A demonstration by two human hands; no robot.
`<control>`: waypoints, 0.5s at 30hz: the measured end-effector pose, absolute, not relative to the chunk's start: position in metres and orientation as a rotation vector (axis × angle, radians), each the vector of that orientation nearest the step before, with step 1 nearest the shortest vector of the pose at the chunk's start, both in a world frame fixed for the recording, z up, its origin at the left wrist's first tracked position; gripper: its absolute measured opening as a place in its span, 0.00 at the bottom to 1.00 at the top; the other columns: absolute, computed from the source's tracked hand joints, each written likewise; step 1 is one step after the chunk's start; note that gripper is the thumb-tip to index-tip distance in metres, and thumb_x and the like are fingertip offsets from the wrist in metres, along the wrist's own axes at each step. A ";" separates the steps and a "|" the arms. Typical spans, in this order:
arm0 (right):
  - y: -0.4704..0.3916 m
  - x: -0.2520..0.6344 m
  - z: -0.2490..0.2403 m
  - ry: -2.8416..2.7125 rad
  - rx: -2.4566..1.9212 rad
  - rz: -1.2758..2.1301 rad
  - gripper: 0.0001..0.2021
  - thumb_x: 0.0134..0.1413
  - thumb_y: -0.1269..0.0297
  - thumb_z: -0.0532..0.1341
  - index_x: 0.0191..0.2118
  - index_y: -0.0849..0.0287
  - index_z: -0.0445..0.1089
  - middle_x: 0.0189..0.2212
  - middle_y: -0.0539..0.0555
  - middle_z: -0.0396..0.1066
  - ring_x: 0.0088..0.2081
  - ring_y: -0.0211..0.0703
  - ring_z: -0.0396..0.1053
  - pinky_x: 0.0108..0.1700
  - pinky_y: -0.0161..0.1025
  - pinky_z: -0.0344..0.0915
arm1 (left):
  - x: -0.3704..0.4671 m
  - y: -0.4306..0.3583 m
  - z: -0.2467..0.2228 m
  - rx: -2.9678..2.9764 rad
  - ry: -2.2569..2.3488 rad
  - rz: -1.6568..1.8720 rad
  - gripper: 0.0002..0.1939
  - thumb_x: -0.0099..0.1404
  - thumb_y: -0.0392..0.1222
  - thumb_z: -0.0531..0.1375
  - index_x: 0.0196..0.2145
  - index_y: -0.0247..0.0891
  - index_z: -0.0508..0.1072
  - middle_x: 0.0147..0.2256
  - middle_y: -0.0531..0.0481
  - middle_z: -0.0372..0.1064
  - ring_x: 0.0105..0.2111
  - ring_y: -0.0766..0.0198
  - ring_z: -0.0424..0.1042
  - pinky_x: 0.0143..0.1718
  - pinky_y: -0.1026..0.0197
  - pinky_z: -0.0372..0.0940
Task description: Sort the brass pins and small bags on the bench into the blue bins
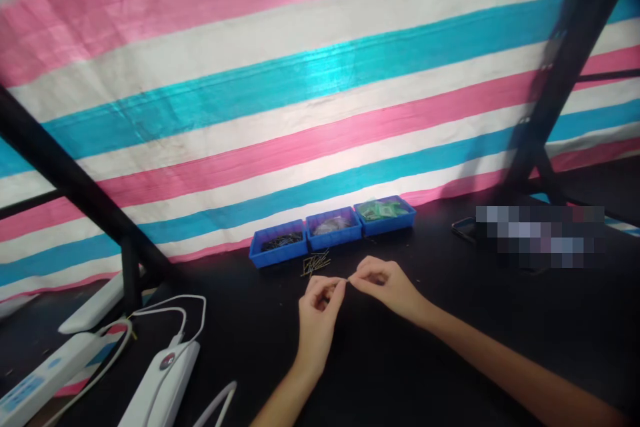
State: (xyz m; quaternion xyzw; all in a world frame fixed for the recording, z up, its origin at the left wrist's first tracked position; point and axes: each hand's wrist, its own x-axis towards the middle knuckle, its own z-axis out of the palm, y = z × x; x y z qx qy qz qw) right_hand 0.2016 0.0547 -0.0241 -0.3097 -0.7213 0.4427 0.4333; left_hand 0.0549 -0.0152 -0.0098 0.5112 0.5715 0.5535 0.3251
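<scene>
My left hand (320, 303) is closed in a pinch, fingertips pointing up and right. Opposite it, my right hand (387, 283) pinches too, its fingertips almost touching the left ones. Between them shows the short end of a small thin piece (348, 280), mostly hidden by the fingers; its kind is too small to make out. Just beyond my left hand, several thin yellowish sticks (316, 263) lie loosely crossed on the black table (400, 360).
Behind the hands stand three blue bins in a row: one with dark thin pieces (283, 241), one with clear small pieces (333, 224), one with green packets (383, 209). White power strips (163, 383) and cables lie left. A phone (464, 229) lies right, beside a blurred-out patch.
</scene>
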 end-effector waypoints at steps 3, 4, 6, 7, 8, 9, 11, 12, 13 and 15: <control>0.053 0.200 -0.025 -1.819 -0.781 1.066 0.10 0.48 0.58 0.61 0.27 0.60 0.73 0.25 0.50 0.64 0.25 0.33 0.59 0.27 0.33 0.56 | 0.054 -0.014 -0.012 1.335 1.504 1.494 0.12 0.57 0.48 0.58 0.31 0.37 0.74 0.31 0.50 0.63 0.28 0.68 0.62 0.28 0.65 0.56; 0.052 0.199 -0.025 -1.808 -0.789 1.053 0.11 0.48 0.58 0.61 0.26 0.61 0.73 0.25 0.51 0.64 0.26 0.34 0.60 0.27 0.33 0.57 | 0.054 -0.012 -0.014 1.342 1.496 1.500 0.12 0.57 0.48 0.58 0.30 0.37 0.74 0.31 0.50 0.63 0.29 0.68 0.62 0.29 0.65 0.57; 0.052 0.198 -0.025 -1.764 -0.809 1.047 0.12 0.48 0.57 0.61 0.26 0.61 0.73 0.25 0.51 0.66 0.27 0.36 0.63 0.29 0.34 0.60 | 0.053 -0.010 -0.017 1.364 1.481 1.503 0.12 0.57 0.48 0.58 0.30 0.37 0.75 0.31 0.50 0.63 0.28 0.68 0.62 0.30 0.65 0.57; 0.052 0.198 -0.024 -1.738 -0.821 1.060 0.12 0.47 0.56 0.61 0.27 0.61 0.73 0.25 0.52 0.67 0.28 0.37 0.64 0.31 0.35 0.62 | 0.053 -0.009 -0.018 1.370 1.483 1.499 0.13 0.56 0.49 0.59 0.30 0.36 0.75 0.30 0.50 0.62 0.27 0.69 0.61 0.29 0.65 0.57; 0.053 0.198 -0.024 -1.714 -0.836 1.081 0.12 0.46 0.55 0.61 0.28 0.61 0.73 0.26 0.52 0.69 0.29 0.38 0.66 0.33 0.36 0.63 | 0.053 -0.008 -0.020 1.364 1.491 1.491 0.13 0.56 0.49 0.59 0.32 0.36 0.75 0.30 0.51 0.61 0.26 0.70 0.60 0.29 0.65 0.56; 0.053 0.199 -0.022 -1.694 -0.859 1.101 0.13 0.46 0.54 0.62 0.28 0.61 0.73 0.26 0.53 0.71 0.30 0.40 0.67 0.34 0.37 0.64 | 0.054 -0.008 -0.022 1.343 1.505 1.484 0.14 0.54 0.50 0.60 0.34 0.37 0.74 0.30 0.52 0.60 0.24 0.71 0.58 0.27 0.65 0.56; 0.055 0.200 -0.020 -1.662 -0.930 1.116 0.15 0.43 0.53 0.62 0.30 0.61 0.74 0.25 0.54 0.72 0.30 0.42 0.69 0.36 0.38 0.66 | 0.056 -0.008 -0.025 1.276 1.529 1.483 0.19 0.52 0.51 0.61 0.38 0.37 0.72 0.30 0.53 0.59 0.22 0.72 0.55 0.25 0.66 0.54; 0.056 0.200 -0.018 -1.650 -0.968 1.107 0.16 0.42 0.52 0.63 0.30 0.61 0.74 0.25 0.55 0.73 0.30 0.43 0.69 0.35 0.39 0.66 | 0.057 -0.009 -0.026 1.243 1.534 1.492 0.20 0.52 0.52 0.61 0.40 0.37 0.70 0.30 0.54 0.59 0.22 0.73 0.55 0.25 0.66 0.54; 0.057 0.200 -0.016 -1.640 -1.002 1.090 0.16 0.41 0.51 0.63 0.30 0.61 0.74 0.24 0.55 0.73 0.29 0.44 0.69 0.34 0.39 0.66 | 0.058 -0.010 -0.028 1.217 1.535 1.504 0.21 0.53 0.52 0.61 0.40 0.37 0.69 0.30 0.54 0.59 0.22 0.73 0.54 0.25 0.66 0.54; 0.060 0.200 -0.014 -1.623 -1.043 1.062 0.18 0.40 0.50 0.64 0.31 0.61 0.75 0.25 0.56 0.74 0.29 0.45 0.70 0.33 0.40 0.66 | 0.059 -0.012 -0.029 1.172 1.528 1.539 0.18 0.55 0.52 0.59 0.39 0.38 0.69 0.29 0.55 0.59 0.22 0.72 0.56 0.27 0.66 0.55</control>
